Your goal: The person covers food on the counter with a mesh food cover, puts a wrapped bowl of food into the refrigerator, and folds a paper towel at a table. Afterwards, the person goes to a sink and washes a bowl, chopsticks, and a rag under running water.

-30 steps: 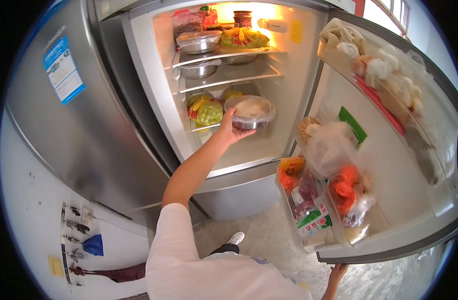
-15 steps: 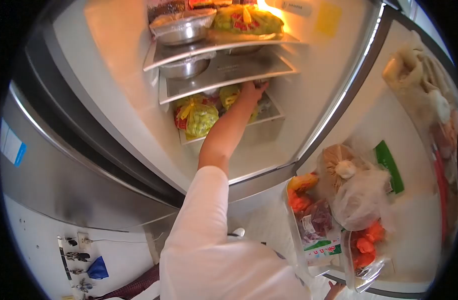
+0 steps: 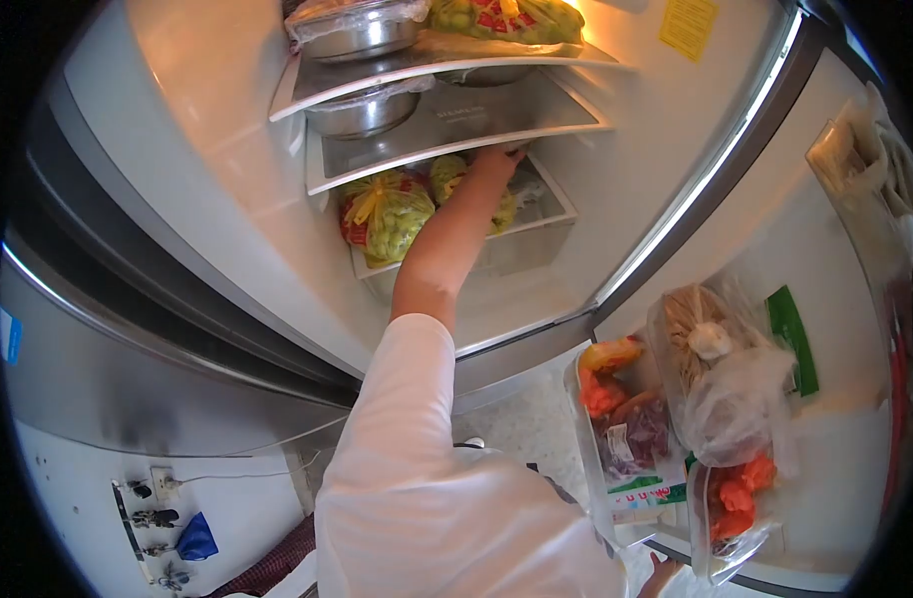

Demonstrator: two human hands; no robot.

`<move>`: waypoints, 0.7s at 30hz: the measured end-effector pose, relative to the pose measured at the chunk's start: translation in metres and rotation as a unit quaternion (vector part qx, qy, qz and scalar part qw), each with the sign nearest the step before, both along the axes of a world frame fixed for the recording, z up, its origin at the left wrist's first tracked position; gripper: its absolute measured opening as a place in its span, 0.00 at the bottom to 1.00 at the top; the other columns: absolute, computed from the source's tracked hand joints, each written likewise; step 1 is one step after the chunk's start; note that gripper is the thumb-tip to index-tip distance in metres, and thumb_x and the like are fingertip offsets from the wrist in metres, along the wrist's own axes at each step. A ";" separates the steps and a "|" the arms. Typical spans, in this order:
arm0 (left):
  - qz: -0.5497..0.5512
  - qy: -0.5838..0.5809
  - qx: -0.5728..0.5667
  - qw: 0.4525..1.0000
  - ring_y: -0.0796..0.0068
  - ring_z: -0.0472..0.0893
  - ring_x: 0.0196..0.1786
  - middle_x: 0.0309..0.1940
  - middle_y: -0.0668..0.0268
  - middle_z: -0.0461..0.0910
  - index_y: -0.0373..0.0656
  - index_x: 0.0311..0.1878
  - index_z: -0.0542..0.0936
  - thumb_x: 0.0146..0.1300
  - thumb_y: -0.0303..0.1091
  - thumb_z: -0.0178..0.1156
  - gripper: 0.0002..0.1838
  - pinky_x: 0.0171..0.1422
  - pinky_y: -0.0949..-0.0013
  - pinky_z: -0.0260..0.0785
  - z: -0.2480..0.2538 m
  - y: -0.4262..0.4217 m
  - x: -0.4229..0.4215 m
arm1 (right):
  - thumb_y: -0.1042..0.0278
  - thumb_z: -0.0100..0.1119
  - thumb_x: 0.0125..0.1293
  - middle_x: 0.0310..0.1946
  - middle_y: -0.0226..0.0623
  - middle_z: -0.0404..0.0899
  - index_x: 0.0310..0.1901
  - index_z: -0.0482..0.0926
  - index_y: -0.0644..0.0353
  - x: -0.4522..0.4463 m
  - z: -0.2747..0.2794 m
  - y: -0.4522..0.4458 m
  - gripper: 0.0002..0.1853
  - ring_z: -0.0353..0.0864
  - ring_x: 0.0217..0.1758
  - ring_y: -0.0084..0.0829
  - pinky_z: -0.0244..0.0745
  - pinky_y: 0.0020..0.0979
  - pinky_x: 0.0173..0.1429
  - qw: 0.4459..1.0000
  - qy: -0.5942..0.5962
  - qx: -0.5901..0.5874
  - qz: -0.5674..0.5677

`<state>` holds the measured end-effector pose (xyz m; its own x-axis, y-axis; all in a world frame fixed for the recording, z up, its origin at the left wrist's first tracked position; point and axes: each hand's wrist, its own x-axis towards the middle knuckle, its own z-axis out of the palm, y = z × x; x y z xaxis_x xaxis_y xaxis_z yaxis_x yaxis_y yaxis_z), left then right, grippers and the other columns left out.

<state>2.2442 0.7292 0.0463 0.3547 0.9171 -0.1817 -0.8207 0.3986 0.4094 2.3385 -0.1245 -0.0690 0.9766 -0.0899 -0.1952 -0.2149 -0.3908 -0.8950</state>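
My left hand reaches deep into the fridge under the lower glass shelf. Its fingers are mostly hidden there, so I cannot tell what they hold. Beside it, partly behind my wrist, is a bag of green produce. A second knotted bag of green produce, with yellow ties, lies to the left in the bottom drawer. My right hand is low at the bottom right, near the lower edge of the open fridge door. Its fingers look apart and nothing shows in them.
Metal bowls covered in plastic, an upper bowl and a lower bowl, stand on the shelves. Another green bag lies on top. Door bins hold orange-red bundles, a dark red package and a clear plastic bag.
The view has shifted slightly, and the shelves sit higher in it. My left hand is a little farther under the shelf. My right hand stays by the door's lower edge.
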 end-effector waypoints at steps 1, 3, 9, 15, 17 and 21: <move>-0.002 0.004 -0.001 1.000 0.59 0.69 0.52 0.52 0.56 0.66 0.44 0.56 0.64 0.60 0.41 0.53 0.23 0.49 0.54 0.69 0.000 0.000 -0.001 | 0.70 0.48 0.62 0.52 0.38 0.67 0.59 0.60 0.60 0.000 0.000 -0.001 0.23 0.73 0.47 0.30 0.76 0.27 0.28 1.000 0.001 -0.002 0.004; -0.002 0.013 0.000 1.000 0.59 0.70 0.50 0.51 0.56 0.67 0.43 0.56 0.64 0.60 0.41 0.54 0.23 0.48 0.55 0.70 0.004 0.000 -0.003 | 0.70 0.48 0.62 0.52 0.38 0.67 0.58 0.59 0.60 0.002 0.000 -0.001 0.22 0.73 0.47 0.30 0.76 0.27 0.29 1.000 0.000 -0.002 0.013; -0.017 0.067 0.005 0.998 0.60 0.73 0.47 0.49 0.55 0.68 0.42 0.56 0.64 0.59 0.40 0.55 0.23 0.42 0.59 0.73 0.021 -0.022 -0.012 | 0.71 0.48 0.62 0.52 0.38 0.67 0.58 0.59 0.60 0.004 -0.003 -0.009 0.22 0.73 0.47 0.30 0.75 0.27 0.30 0.999 0.004 -0.006 0.048; 0.007 0.237 0.080 0.968 0.63 0.77 0.34 0.40 0.55 0.72 0.40 0.53 0.65 0.58 0.38 0.57 0.22 0.35 0.62 0.76 0.054 -0.109 -0.006 | 0.72 0.48 0.62 0.52 0.37 0.67 0.58 0.59 0.60 0.015 -0.005 -0.025 0.22 0.72 0.48 0.30 0.75 0.27 0.31 0.992 0.015 -0.023 0.120; 0.088 0.215 0.146 0.962 0.74 0.73 0.26 0.30 0.64 0.71 0.39 0.46 0.69 0.56 0.32 0.54 0.15 0.23 0.72 0.68 0.053 -0.188 -0.024 | 0.72 0.48 0.62 0.52 0.37 0.67 0.58 0.59 0.60 0.019 -0.011 -0.040 0.22 0.72 0.48 0.30 0.75 0.27 0.31 0.988 0.024 -0.019 0.153; 0.190 0.232 0.196 0.934 0.80 0.69 0.21 0.25 0.69 0.70 0.41 0.41 0.69 0.57 0.24 0.51 0.08 0.22 0.77 0.62 -0.018 -0.328 -0.067 | 0.83 0.47 0.56 0.48 0.38 0.69 0.57 0.60 0.61 0.046 -0.047 -0.078 0.24 0.75 0.42 0.29 0.73 0.25 0.33 0.960 0.044 -0.028 0.277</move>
<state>2.1768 0.4010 0.0284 -0.0429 0.9890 0.1417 -0.5700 -0.1407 0.8095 2.3849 -0.2027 -0.1165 0.8582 0.4248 -0.2881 -0.0338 -0.5134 -0.8575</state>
